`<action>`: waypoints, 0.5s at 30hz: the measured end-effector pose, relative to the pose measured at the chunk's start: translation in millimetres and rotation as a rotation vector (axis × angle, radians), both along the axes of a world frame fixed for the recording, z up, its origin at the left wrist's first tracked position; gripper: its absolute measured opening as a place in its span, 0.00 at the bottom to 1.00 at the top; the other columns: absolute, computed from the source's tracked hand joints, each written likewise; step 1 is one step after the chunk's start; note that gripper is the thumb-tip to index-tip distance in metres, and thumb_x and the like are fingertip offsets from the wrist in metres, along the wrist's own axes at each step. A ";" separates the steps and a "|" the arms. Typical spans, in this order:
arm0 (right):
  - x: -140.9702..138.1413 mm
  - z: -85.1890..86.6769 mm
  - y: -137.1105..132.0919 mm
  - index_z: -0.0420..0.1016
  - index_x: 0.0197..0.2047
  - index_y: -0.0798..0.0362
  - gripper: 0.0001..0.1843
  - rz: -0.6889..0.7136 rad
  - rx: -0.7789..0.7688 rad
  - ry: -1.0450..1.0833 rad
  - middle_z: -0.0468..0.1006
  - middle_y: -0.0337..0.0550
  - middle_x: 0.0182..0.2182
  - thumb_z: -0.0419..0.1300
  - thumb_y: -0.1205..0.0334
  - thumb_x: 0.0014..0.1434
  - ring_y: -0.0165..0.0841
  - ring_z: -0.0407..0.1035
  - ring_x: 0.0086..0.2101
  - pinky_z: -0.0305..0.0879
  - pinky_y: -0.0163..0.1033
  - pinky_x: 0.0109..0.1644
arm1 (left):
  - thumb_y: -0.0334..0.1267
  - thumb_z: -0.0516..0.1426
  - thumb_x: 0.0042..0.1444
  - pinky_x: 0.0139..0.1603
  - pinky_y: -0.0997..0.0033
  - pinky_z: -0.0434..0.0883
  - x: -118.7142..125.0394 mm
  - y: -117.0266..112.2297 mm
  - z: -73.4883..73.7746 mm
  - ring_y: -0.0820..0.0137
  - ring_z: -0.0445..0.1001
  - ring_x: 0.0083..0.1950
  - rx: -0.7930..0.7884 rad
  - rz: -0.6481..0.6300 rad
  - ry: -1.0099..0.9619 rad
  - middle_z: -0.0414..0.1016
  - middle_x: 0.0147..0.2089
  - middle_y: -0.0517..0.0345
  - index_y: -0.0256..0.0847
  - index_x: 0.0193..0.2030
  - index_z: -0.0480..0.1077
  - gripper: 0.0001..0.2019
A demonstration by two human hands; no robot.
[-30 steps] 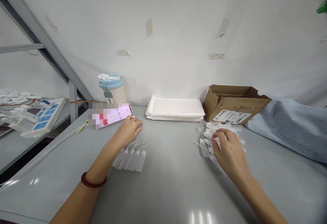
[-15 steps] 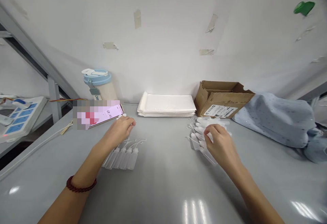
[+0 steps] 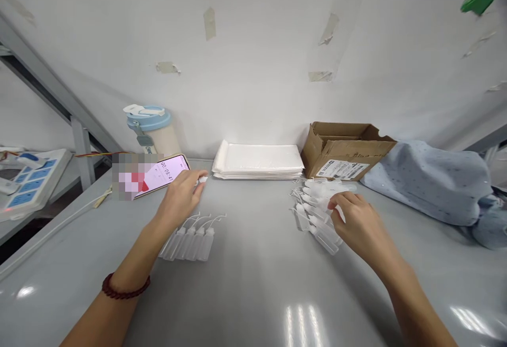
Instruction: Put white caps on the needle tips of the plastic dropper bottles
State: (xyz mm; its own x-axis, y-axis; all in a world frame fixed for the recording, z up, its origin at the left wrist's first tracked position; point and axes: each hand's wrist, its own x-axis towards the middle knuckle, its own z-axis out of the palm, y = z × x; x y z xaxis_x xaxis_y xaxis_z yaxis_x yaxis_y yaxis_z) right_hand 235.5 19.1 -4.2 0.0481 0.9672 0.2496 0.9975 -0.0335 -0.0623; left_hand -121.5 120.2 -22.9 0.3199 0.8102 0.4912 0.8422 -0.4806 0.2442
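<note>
My left hand (image 3: 182,196) is beside the phone, finger and thumb closed on a small white piece (image 3: 203,179) whose kind I cannot make out. Below it, a row of slim translucent squeeze bottles (image 3: 194,244) lies side by side, their thin tubes pointing up and right. Over on the right, my right hand (image 3: 356,223) is bent over the right side of a loose pile of similar bottles (image 3: 315,212). Its thumb and forefinger curl toward each other against the pile; whatever lies between them is hidden.
A stack of white padded envelopes (image 3: 259,159) rests against the wall. To its right stand an open cardboard box (image 3: 346,151) and a bundled blue cloth (image 3: 431,183). A lit phone (image 3: 168,170) and a blue-lidded cup (image 3: 158,130) are at the back left.
My left hand has turned and dipped slightly; the white piece now shows at its fingertips. My right hand has shifted right and slightly down, uncovering more of the bottle pile.
</note>
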 end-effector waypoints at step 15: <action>0.7 -2.4 2.7 0.66 0.26 0.51 0.10 0.020 0.159 0.222 0.74 0.43 0.25 0.47 0.69 0.52 0.36 0.67 0.26 0.58 0.38 0.27 | 0.37 0.48 0.60 0.43 0.64 0.69 12.0 -14.0 15.7 0.61 0.70 0.47 -0.001 0.051 -0.220 0.74 0.47 0.52 0.41 0.46 0.70 0.12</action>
